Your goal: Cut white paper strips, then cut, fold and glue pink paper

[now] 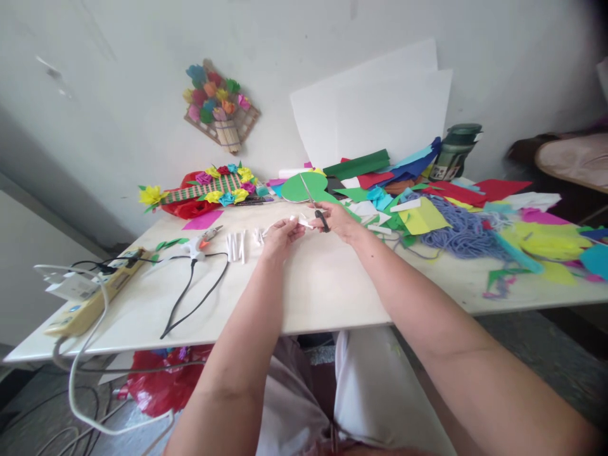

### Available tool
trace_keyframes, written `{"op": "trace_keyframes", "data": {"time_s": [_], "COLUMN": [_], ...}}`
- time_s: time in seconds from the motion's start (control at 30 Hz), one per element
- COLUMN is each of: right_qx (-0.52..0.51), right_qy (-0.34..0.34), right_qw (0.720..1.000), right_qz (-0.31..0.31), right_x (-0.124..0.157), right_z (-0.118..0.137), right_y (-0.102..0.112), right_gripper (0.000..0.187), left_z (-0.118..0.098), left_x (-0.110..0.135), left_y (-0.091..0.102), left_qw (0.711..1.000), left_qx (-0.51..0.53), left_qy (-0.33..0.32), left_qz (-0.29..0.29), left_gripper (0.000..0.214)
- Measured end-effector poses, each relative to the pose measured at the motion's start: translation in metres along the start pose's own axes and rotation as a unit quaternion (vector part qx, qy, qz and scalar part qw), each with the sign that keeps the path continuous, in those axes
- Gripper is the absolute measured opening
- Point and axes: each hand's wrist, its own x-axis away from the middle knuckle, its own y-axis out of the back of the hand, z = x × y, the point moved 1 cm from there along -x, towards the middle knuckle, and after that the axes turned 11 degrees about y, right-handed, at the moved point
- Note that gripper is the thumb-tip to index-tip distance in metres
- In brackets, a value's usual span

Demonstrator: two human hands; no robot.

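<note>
My left hand [281, 237] pinches a short white stick [303, 221], apparently rolled paper, above the middle of the table. Scissors [322, 221] with black handles are in my right hand [338, 220], its fingers bent around them. Their blades point away from me, over a green heart-shaped sheet [304, 187]. The fingertips of my right hand are close to the far end of the white stick; whether they touch it I cannot tell. Left of my left hand lie several white rolled sticks [236, 247] and a small group of shorter white pieces [259, 236].
A glue gun-like tool [194, 248] with a black cord lies at left, near a power strip [90, 297]. Behind it is a flower-decorated piece [209, 190]. Coloured paper [425, 215], purple yarn [463, 231] and a dark green bottle [455, 152] occupy the right side.
</note>
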Motion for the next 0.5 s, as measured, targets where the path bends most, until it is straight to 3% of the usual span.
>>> {"op": "trace_keyframes", "data": {"time_s": [0.5], "right_qx": [0.001], "right_qy": [0.010], "right_qw": [1.000], "right_qz": [0.015], "right_x": [-0.0003], "right_z": [-0.0083], "right_y": [0.0000], "right_gripper": [0.052], "left_z": [0.0003], "left_x": [0.0001], "left_y": [-0.0002], "left_qw": [0.999], "left_qx": [0.023], "left_qy": [-0.017], "left_qz": [-0.014], "left_gripper": [0.023]}}
